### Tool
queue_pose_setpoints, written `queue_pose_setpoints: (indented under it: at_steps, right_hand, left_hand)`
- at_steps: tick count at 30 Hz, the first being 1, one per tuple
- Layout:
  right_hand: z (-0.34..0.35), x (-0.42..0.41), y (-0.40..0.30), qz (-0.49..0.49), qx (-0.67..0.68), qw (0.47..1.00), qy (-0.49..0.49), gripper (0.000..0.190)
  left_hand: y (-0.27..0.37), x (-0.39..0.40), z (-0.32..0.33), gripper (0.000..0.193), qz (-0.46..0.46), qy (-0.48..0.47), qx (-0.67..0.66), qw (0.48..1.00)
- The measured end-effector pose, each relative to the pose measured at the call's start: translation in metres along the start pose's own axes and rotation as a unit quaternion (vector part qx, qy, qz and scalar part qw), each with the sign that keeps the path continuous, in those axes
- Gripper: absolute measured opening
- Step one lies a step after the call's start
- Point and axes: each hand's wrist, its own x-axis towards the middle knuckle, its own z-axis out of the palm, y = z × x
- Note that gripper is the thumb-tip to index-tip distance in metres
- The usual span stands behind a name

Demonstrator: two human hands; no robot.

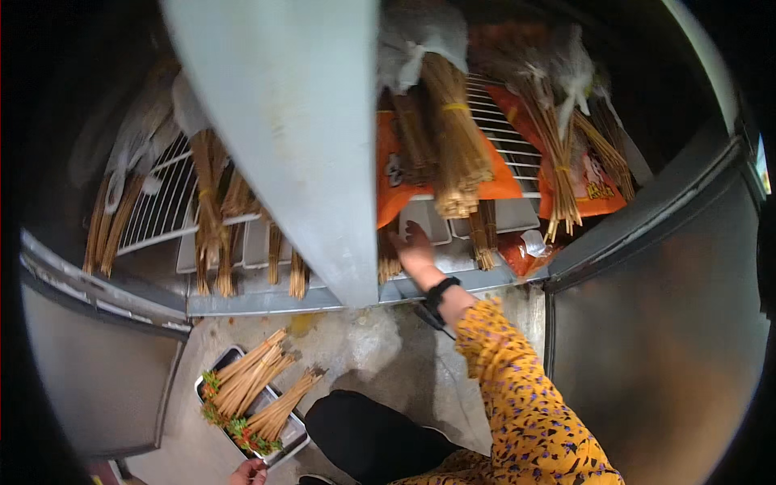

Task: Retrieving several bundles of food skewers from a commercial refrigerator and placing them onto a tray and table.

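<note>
My right hand (417, 250) reaches into the lower part of an open metal cabinet, fingers apart. Beside it is a bundle of wooden sticks (388, 267), and behind it a pale shallow tray (433, 223). I cannot tell whether the fingers touch either one. At the bottom edge of the view, my left hand (248, 471) grips the near corner of a metal tray (297, 441); most of this hand is cut off. Bundles of skewers (251, 379) lie across that tray, with green and red food (239, 429) on their ends.
A wide metal post (291, 121) divides the cabinet. Wire shelves (163, 194) hold bagged stick bundles (461, 139) that overhang the front, plus orange packages (588, 182). A red bag (522, 251) lies lower right. Doors (655, 327) stand at both sides; my dark-clothed leg (376, 436) is below.
</note>
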Motion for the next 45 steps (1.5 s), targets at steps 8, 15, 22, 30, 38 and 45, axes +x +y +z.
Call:
queue_pose_setpoints:
  at_steps: [8,15,22,30,38,45]
  right_hand:
    - [0.036,0.064,0.076,0.045,-0.062,0.990,-0.117,0.054]
    - [0.022,0.035,0.051,-0.070,-0.175,0.981,-0.040,0.042]
    - [0.028,0.008,-0.035,-0.128,-0.368,0.906,-0.163,0.044]
    - [0.052,-0.003,-0.033,-0.138,-0.421,0.889,-0.114,0.043]
    - [0.008,0.022,-0.012,-0.143,-0.454,0.859,-0.189,0.063]
    - [-0.005,0.044,-0.008,-0.114,-0.352,0.918,-0.140,0.066]
  left_hand:
    - [-0.002,0.026,0.020,0.020,0.010,-0.020,-0.020,1.000]
    - [-0.003,0.007,0.014,0.021,-0.025,0.024,0.003,0.999]
    - [-0.005,0.004,0.018,0.025,-0.038,0.006,0.070,0.997]
    - [-0.006,0.000,0.021,0.023,0.010,0.017,0.046,0.999]
    - [0.004,-0.003,0.017,0.023,-0.014,0.017,0.041,0.999]
    - [0.006,-0.006,0.014,0.023,0.002,0.018,0.039,0.999]
